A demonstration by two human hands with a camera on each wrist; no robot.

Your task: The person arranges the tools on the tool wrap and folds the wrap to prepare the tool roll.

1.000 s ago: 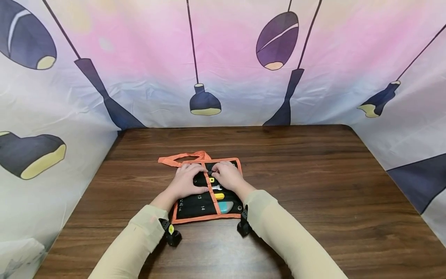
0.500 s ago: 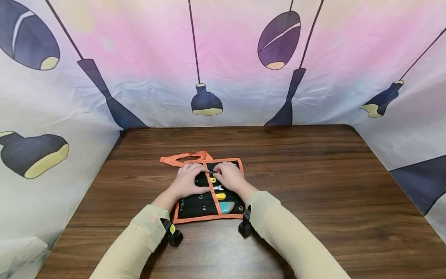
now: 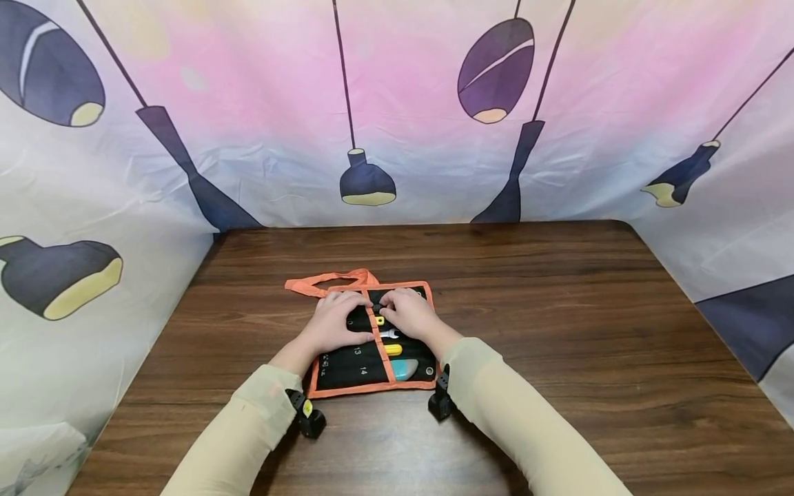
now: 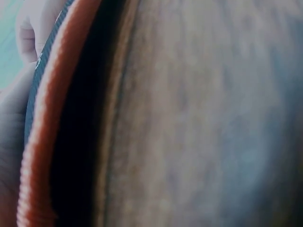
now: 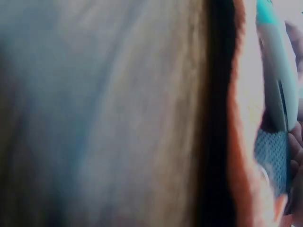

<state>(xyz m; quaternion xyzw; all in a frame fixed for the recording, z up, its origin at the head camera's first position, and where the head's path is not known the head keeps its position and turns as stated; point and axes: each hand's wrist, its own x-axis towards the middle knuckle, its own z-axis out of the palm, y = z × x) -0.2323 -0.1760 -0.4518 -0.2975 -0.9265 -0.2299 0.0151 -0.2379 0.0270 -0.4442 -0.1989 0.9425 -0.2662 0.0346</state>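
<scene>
A black tool roll with orange trim lies on the table in the head view. My left hand rests on its pocket side, thumb and forefinger spread along the middle orange band. My right hand pinches a small dark tool end at the band; its kind is hidden by the fingers. Below it, a yellow piece with a hole, an open-end wrench, a yellow handle and a teal-and-grey tool stick out of pockets. The right wrist view shows the teal-and-grey tool close up.
An orange strap loops out from the roll's far left corner. Brown wooden table extends around the roll. A patterned cloth hangs behind the table and along both sides.
Both hands stay nearly in place on the roll. The view shifts slightly, and the right wrist has moved a little to the right.
</scene>
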